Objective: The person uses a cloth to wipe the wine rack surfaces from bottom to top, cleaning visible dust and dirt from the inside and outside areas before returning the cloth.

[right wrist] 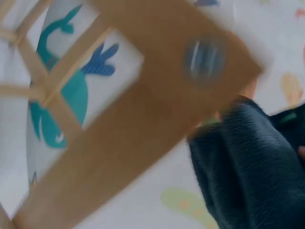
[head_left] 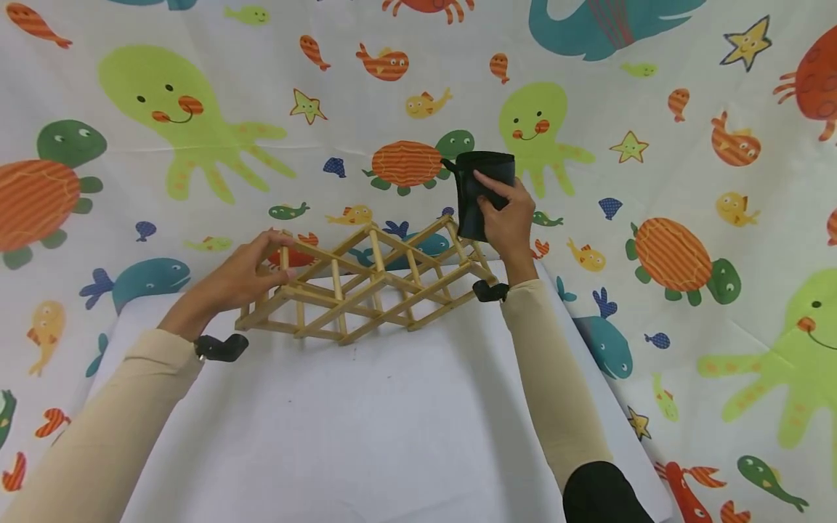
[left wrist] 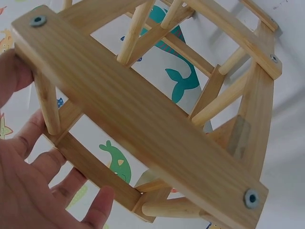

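While fingers of left hand (head_left: 242, 270) curl round one end of the rack (head_left: 377, 250), right hand (head_left: 511, 224) pinches folded dark cloth (head_left: 485, 167) beside the rack's other end. Rack: pale wood, crossed slats (left wrist: 143, 117), round dowels (left wrist: 136, 33), over white bench (head_left: 392, 436). Left wrist view shows metal fasteners (left wrist: 251, 198), too small in head view.

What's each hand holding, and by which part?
Left hand: the wooden lattice rack, by its left end. Right hand: a folded dark cloth, by its right side.

Left fingers (left wrist: 49, 163) touch wooden frame (left wrist: 155, 123) | slat (left wrist: 128, 104) bolted both ends | green fish (left wrist: 121, 164) behind
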Tool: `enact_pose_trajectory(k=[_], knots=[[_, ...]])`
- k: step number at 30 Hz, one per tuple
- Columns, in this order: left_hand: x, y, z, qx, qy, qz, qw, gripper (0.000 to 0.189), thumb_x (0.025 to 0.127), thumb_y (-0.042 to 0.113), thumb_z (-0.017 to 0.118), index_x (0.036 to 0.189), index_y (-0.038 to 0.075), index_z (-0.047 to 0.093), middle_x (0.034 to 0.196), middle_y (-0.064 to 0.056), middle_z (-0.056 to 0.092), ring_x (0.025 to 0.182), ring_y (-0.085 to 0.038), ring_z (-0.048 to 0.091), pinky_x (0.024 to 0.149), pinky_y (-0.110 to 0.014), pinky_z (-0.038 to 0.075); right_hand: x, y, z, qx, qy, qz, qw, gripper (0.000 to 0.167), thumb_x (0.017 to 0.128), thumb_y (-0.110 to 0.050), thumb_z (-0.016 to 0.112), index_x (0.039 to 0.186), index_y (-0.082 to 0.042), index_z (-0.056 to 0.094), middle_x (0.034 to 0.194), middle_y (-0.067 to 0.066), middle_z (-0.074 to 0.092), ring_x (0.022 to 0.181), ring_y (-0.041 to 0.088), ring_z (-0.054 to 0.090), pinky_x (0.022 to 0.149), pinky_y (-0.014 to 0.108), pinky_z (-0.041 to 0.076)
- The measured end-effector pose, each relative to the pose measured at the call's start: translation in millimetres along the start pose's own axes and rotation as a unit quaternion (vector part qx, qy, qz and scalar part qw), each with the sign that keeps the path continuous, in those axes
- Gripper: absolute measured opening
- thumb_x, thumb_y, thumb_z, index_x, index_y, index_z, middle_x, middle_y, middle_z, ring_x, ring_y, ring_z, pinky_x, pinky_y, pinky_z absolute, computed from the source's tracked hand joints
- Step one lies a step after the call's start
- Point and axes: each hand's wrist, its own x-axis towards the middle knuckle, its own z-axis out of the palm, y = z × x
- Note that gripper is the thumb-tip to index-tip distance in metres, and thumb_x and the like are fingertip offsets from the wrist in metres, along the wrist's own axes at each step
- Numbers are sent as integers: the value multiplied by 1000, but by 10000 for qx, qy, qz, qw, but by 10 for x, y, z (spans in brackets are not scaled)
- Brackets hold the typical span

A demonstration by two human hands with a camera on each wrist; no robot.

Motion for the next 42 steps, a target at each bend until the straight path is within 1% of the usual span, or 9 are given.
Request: enact_pose_trajectory(k=[6, 11, 13, 15, 21, 26, 34, 36, 42], knots=[[-6, -11, -23, -38, -4, 30, 10000, 58, 105, 18, 68, 153, 5, 38, 175, -24, 23, 160, -57, 19, 121, -82, 19, 36, 153, 7, -765, -1337, 397, 9873, 43, 99, -2, 72, 128, -33, 79, 141, 16, 64, 129, 36, 62, 99, 51, 59], [-11, -18, -21, -34, 15, -8, 10000, 59, 105, 19, 68, 154, 5, 37, 174, -24, 24, 160, -57, 17, 121, -81, 18, 53, 346, 4, -2056, -2281, 471, 9505, 43, 103, -3, 63, 134, -31, 76, 143, 19, 61, 122, 38, 62, 90, 49, 53], [-5, -19, -12, -34, 4, -14, 10000, 60, 105, 19, 69, 154, 5, 37, 175, -24, 24, 160, -57, 17, 122, -81, 18, 61, 448, -74, -2546, -2497, 554, 9326, 45, 103, -2, 61, 135, -30, 75, 141, 21, 61, 117, 39, 62, 84, 48, 50], [6, -24, -7, -1, -23, -13, 10000, 61, 105, 20, 69, 155, 6, 37, 175, -24, 24, 160, -57, 18, 122, -81, 19, 49, 522, -160, -2744, -2557, 571, 9252, 45, 103, -3, 62, 136, -30, 74, 144, 22, 60, 118, 41, 62, 84, 49, 49], [20, -38, -31, 39, -2, -35, 10000, 60, 105, 21, 68, 155, 9, 37, 174, -23, 26, 159, -59, 20, 119, -83, 20, -3, 472, -194, -1270, -2045, -174, 9704, 42, 102, 2, 65, 132, -25, 77, 135, 21, 63, 115, 38, 62, 93, 51, 54], [24, -48, -28, -3, -21, -78, 10000, 62, 105, 23, 69, 156, 10, 36, 175, -22, 22, 160, -57, 19, 119, -84, 20, -1, 483, -90, -1439, -2423, -513, 9581, 43, 101, 4, 65, 132, -23, 77, 140, 23, 62, 128, 41, 61, 105, 57, 54], [27, -60, 0, 17, 23, 67, 10000, 61, 105, 21, 70, 155, 9, 38, 173, -23, 27, 158, -57, 23, 118, -83, 23, 9, 652, -288, -3117, -2907, 331, 9040, 48, 100, 1, 56, 134, -27, 76, 139, 21, 64, 113, 41, 64, 78, 47, 49], [24, -58, 3, 19, 5, 38, 10000, 61, 105, 23, 70, 155, 10, 38, 172, -22, 29, 158, -58, 24, 118, -84, 23, 7, 656, -347, -3181, -2747, 351, 9067, 48, 101, 0, 56, 134, -28, 76, 137, 21, 64, 108, 40, 64, 74, 46, 47], [11, -60, -1, 8, 48, 64, 10000, 61, 104, 19, 70, 155, 9, 38, 173, -23, 28, 158, -57, 25, 117, -83, 25, -38, 680, -383, -2626, -1790, 360, 9475, 44, 104, -4, 63, 135, -33, 75, 128, 18, 64, 93, 36, 61, 68, 44, 44]])
